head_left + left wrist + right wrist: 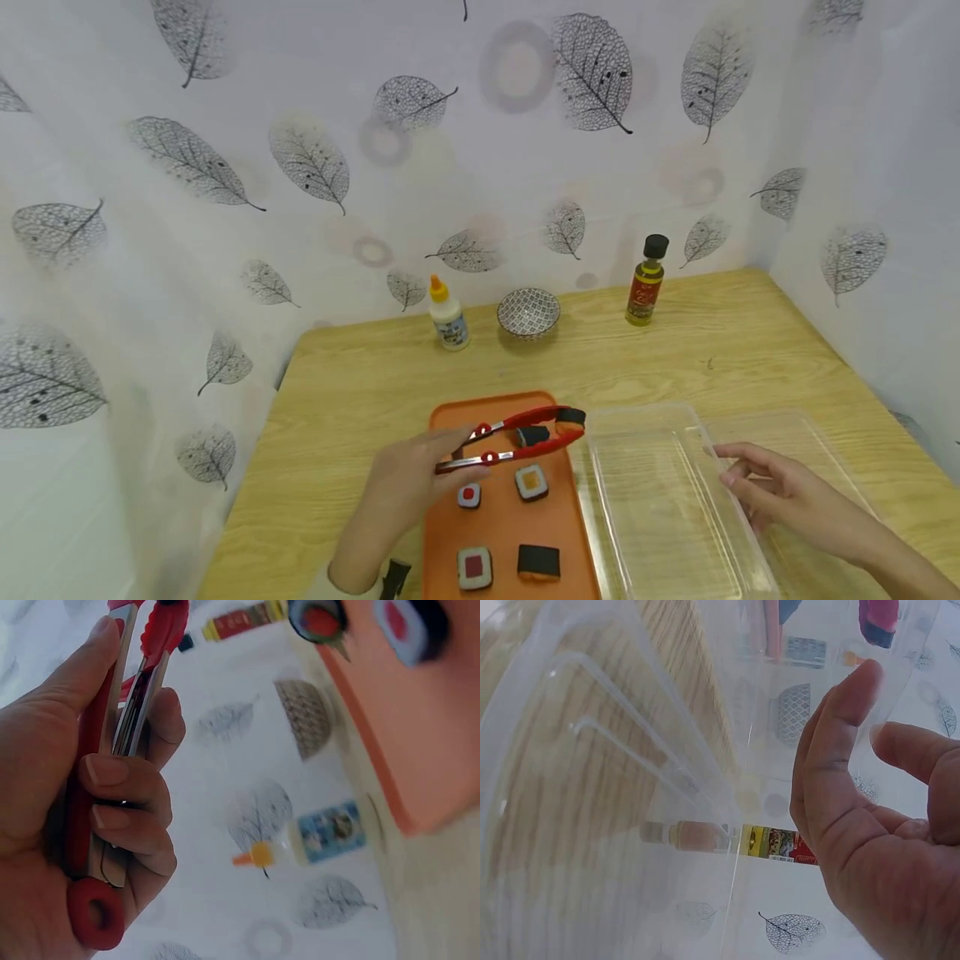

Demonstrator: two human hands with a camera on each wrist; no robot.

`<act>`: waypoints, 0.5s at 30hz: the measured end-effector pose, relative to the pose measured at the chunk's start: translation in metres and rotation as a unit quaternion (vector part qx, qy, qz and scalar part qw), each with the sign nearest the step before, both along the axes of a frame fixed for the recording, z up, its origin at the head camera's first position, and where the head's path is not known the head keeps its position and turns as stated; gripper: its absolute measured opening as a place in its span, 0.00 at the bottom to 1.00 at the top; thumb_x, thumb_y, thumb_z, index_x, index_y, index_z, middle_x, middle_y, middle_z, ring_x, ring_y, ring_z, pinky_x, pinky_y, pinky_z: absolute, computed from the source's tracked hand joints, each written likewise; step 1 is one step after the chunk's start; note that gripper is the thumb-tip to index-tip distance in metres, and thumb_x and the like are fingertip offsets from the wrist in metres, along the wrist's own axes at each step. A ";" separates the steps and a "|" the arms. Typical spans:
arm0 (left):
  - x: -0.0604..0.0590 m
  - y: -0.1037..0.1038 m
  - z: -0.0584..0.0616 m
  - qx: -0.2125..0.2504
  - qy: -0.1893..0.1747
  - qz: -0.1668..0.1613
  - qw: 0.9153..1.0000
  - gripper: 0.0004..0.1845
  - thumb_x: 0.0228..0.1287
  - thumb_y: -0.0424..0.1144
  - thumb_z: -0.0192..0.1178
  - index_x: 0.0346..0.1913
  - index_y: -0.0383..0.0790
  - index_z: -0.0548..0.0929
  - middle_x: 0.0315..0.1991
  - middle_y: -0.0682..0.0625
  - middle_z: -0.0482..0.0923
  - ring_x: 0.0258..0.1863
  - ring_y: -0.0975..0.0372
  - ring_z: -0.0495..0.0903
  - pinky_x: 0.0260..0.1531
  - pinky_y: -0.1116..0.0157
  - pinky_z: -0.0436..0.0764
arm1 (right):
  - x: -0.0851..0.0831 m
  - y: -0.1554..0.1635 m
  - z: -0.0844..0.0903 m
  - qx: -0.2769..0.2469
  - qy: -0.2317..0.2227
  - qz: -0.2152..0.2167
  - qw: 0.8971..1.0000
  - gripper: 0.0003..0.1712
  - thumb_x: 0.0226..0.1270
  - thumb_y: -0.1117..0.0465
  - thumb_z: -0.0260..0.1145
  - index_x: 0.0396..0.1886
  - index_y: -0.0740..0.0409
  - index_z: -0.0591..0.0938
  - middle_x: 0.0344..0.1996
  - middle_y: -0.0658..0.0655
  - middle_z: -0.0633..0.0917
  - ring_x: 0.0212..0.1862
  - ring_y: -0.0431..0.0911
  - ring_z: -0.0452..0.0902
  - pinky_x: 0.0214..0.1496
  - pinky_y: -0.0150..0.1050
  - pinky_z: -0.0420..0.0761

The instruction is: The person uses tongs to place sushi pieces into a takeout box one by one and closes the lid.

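Observation:
My left hand [401, 479] grips a pair of red-and-metal tongs [536, 451], its fingers curled round the handles in the left wrist view. Between the tongs' red tips is a sushi piece [572, 417] with a dark wrap and some orange, above the right edge of an orange tray [442, 417]. On that tray lie several more sushi pieces, among them a square roll [532, 482] with an orange centre and a dark-topped piece [538, 562]. To the right, a clear plastic container [652, 500] has its right rim pinched between thumb and fingers of my right hand [795, 500].
A second clear plastic piece [787, 442] lies right of the container, partly behind my right hand. Along the back stand a glue-type bottle [449, 321] with an orange tip, a patterned bowl [528, 313] and an oil bottle [646, 287]. A leaf-print curtain [465, 167] hangs behind the table.

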State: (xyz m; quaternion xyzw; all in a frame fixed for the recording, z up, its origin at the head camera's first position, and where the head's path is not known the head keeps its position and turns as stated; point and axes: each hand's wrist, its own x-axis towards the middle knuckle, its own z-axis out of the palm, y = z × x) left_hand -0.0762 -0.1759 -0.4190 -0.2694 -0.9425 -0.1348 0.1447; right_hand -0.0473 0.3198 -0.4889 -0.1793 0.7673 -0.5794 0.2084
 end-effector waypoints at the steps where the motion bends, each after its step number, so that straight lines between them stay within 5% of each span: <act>1: -0.002 0.006 0.001 -0.004 0.015 -0.012 1.000 0.31 0.52 0.62 0.75 0.59 0.53 0.90 0.39 0.60 0.92 0.27 0.72 0.84 0.21 0.79 0.70 | 0.000 0.000 0.000 0.001 -0.003 -0.002 1.000 0.30 0.87 0.67 0.47 0.73 0.29 0.70 0.41 0.50 0.81 0.29 0.48 0.83 0.30 0.45 0.86; 4: -0.007 0.023 0.004 -0.020 0.043 -0.046 0.998 0.32 0.53 0.67 0.73 0.58 0.55 0.90 0.39 0.61 0.92 0.24 0.71 0.83 0.18 0.80 0.63 | 0.001 0.000 -0.001 0.004 -0.012 -0.008 1.000 0.28 0.87 0.67 0.48 0.74 0.32 0.71 0.42 0.51 0.81 0.31 0.48 0.83 0.31 0.45 0.87; 10: -0.020 0.057 0.007 -0.076 0.063 -0.072 0.993 0.32 0.57 0.72 0.67 0.60 0.59 0.88 0.26 0.63 0.82 0.15 0.72 0.54 0.17 0.76 0.46 | 0.001 -0.001 0.001 0.007 -0.023 -0.020 1.000 0.24 0.87 0.65 0.49 0.75 0.43 0.71 0.42 0.50 0.80 0.33 0.47 0.84 0.31 0.46 0.87; 15: -0.028 0.080 0.005 -0.132 0.068 -0.072 0.986 0.28 0.60 0.74 0.62 0.54 0.62 0.87 0.21 0.62 0.74 0.14 0.71 0.54 0.16 0.73 0.44 | 0.001 -0.001 0.001 -0.005 -0.019 -0.023 1.000 0.24 0.87 0.66 0.49 0.75 0.45 0.71 0.41 0.48 0.79 0.32 0.46 0.84 0.29 0.46 0.87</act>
